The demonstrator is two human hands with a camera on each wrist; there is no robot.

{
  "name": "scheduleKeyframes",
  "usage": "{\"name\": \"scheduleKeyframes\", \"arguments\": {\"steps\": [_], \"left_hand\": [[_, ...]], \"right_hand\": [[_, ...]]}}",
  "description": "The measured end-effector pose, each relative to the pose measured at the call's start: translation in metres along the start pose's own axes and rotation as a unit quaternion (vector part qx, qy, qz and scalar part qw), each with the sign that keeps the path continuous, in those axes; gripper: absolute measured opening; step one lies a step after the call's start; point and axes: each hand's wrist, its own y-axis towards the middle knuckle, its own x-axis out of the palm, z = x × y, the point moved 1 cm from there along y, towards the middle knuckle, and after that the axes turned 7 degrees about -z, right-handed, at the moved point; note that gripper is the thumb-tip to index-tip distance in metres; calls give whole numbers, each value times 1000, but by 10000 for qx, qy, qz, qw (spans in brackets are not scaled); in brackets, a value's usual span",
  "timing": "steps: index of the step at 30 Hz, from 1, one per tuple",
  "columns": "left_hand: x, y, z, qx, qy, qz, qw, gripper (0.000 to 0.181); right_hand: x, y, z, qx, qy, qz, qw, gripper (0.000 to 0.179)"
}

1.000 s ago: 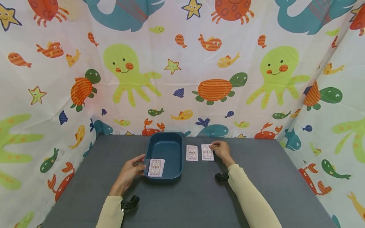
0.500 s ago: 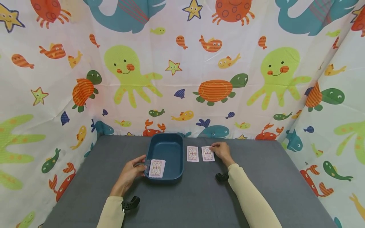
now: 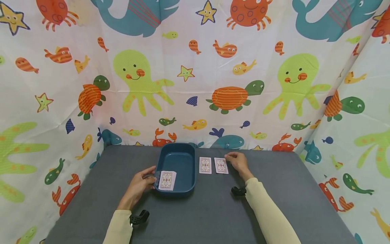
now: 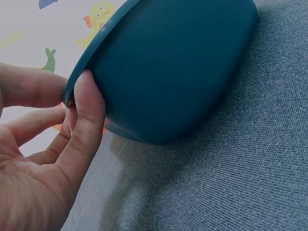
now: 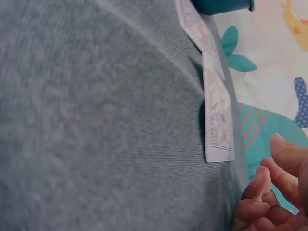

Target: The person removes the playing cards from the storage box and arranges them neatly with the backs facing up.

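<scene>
My left hand [image 3: 136, 187] grips the near left rim of a blue plastic tray [image 3: 179, 162]; in the left wrist view the thumb lies on the outer wall and a finger on the rim. Inside the tray, at its near left, is a stack of playing cards [image 3: 167, 180], backs up. Two playing cards lie back up on the cloth to the tray's right: a left card [image 3: 205, 165] and a slightly turned right card [image 3: 221, 165]. Just beyond that card's upper right corner is my right hand [image 3: 239, 164]. Seen from the right wrist, its loosely curled fingers [image 5: 260, 183] are apart from the card and hold nothing.
A dark grey cloth [image 3: 207, 210] covers the table. Behind and on both sides hangs a white curtain [image 3: 195, 91] printed with sea animals. Each wrist wears a black strap; the left strap [image 3: 139, 217] and right strap [image 3: 238, 191] show below the hands.
The right fingers have come off the right card, whose upper right corner now shows. That card sits turned a little. The left hand and tray have not visibly moved.
</scene>
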Motion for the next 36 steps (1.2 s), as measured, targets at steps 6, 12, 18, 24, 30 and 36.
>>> {"name": "scheduleKeyframes", "arguments": {"steps": [6, 12, 18, 24, 30, 36], "left_hand": [[0, 0, -1, -31, 18, 11, 10000, 57], [0, 1, 0, 29, 49, -7, 10000, 57], [0, 2, 0, -11, 35, 41, 10000, 57], [1, 1, 0, -28, 70, 81, 9999, 56], [2, 2, -1, -33, 81, 101, 9999, 56], [2, 1, -1, -6, 35, 97, 9999, 55]], "right_hand": [[-4, -5, -1, -138, 61, -17, 9999, 34], [-10, -11, -9, -204, 164, -135, 9996, 39], [-12, -21, -20, -241, 225, -161, 9993, 40], [-11, -34, -31, -402, 257, -126, 9988, 40], [-11, -44, -42, -635, 237, -99, 9976, 39], [-11, -58, -56, -934, 221, -97, 9953, 39]]}}
